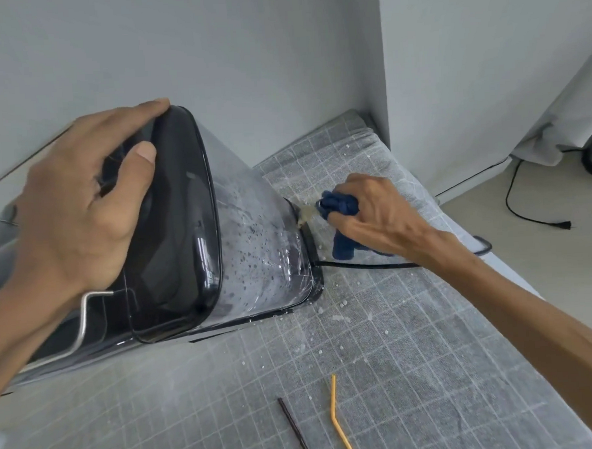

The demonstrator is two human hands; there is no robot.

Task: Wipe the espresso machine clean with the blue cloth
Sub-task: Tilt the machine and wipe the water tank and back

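Observation:
The espresso machine (192, 236) stands at the left on a grey gridded mat (380, 357), its clear water tank (261, 246) speckled with droplets and facing me. My left hand (81, 204) lies across the tank's dark lid, fingers curled over its far edge. My right hand (373, 213) grips the bunched blue cloth (342, 218) low beside the machine's right rear base, next to a pale smear on the black base edge. Part of the cloth hangs below my palm.
A black power cord (365, 264) runs from the machine's base under my right wrist. A yellow straw (337, 418) and a dark stick (295, 430) lie on the mat near me. White crumbs dot the mat. Walls close behind and right; floor (546, 245) beyond the mat's right edge.

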